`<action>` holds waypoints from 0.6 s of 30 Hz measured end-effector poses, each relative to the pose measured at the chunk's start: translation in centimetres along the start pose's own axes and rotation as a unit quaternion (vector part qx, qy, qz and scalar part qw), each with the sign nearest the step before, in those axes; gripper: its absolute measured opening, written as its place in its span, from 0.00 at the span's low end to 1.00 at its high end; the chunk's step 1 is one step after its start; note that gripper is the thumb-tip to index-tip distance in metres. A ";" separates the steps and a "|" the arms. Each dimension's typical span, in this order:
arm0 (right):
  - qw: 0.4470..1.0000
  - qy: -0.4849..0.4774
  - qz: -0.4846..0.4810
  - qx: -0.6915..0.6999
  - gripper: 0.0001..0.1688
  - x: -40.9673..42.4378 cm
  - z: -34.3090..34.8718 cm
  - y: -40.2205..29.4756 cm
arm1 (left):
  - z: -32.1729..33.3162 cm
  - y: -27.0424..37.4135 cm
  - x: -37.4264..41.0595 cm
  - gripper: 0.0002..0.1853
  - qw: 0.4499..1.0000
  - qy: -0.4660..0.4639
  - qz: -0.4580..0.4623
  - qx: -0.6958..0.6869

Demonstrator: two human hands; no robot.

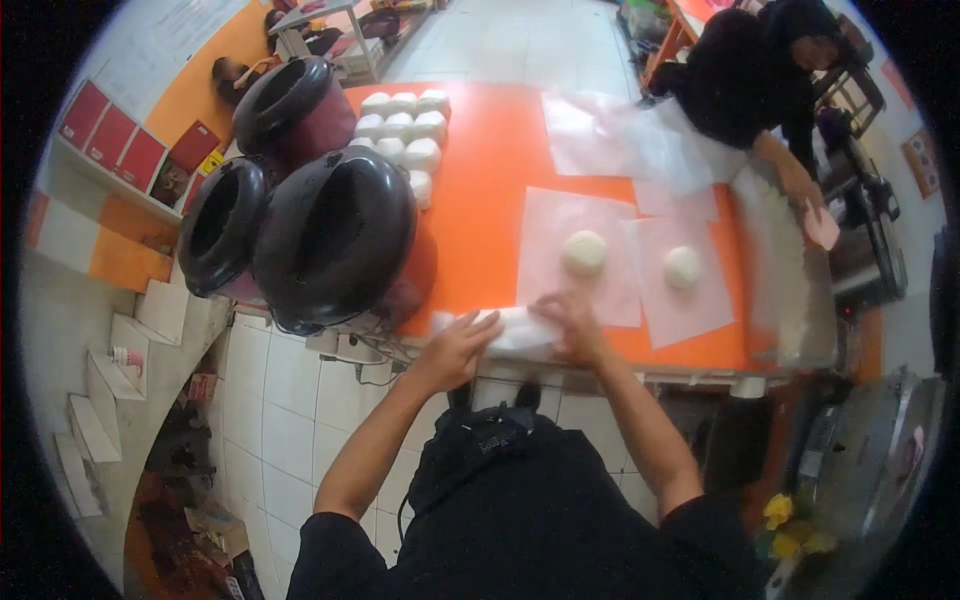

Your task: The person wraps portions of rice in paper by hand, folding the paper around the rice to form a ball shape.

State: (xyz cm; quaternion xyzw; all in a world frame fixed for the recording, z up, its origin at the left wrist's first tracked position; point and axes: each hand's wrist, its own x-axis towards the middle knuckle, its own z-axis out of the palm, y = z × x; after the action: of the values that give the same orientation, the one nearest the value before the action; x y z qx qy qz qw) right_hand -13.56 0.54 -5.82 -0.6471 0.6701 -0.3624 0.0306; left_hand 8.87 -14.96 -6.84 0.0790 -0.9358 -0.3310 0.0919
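At the table's near edge, both hands are on a white paper-wrapped packet [523,324]. My left hand [456,351] has its fingers over the packet's left end. On the right end, my right hand [576,324] bends its fingers around the paper, slightly blurred. The hands partly cover the packet, and its contents are hidden. Just beyond my right hand, a round pale dough-like piece [584,253] lies on a pinkish paper sheet [541,225]. Farther right, a smaller round piece [682,268] rests on another paper sheet [701,322].
Large dark-lidded containers [337,225] crowd the left of the orange table [480,217]. Rows of white packets [401,131] lie behind them. At right, a co-worker's hand [799,187] is over a long tray [810,315]. More paper sheets [585,142] lie at the back.
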 end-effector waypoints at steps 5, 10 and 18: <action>0.989 -0.023 0.123 0.084 0.22 -0.3 1.5 2.8 | -0.3 -0.2 0.1 0.21 0.999 0.009 -0.017 -0.025; 0.993 0.055 0.073 -0.075 0.17 -1.5 1.0 6.1 | -0.7 0.0 0.2 0.20 1.000 -0.011 -0.020 -0.011; 0.991 -0.021 0.080 0.109 0.31 0.5 -0.1 1.3 | -0.6 0.0 1.0 0.17 0.995 0.062 -0.035 -0.072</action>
State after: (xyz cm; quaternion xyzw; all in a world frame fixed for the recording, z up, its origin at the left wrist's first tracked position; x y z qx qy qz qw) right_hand -14.78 -0.03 -6.23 -0.5916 0.6752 -0.4164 0.1438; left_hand 8.07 -15.51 -6.22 0.1248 -0.8986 -0.3952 0.1440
